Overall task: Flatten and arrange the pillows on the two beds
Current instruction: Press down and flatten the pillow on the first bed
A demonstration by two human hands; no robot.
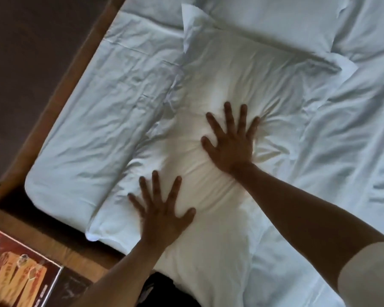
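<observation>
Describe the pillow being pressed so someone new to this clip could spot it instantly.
Start at the white bed along the wooden headboard. The pillow lies mid-frame, running diagonally. Unlike the other pillow beyond it, it has the left hand and right hand spread flat on it.

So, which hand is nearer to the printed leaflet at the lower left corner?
Left. The left hand presses the pillow near its end toward the leaflet; the right hand presses the pillow's middle, farther away.
</observation>
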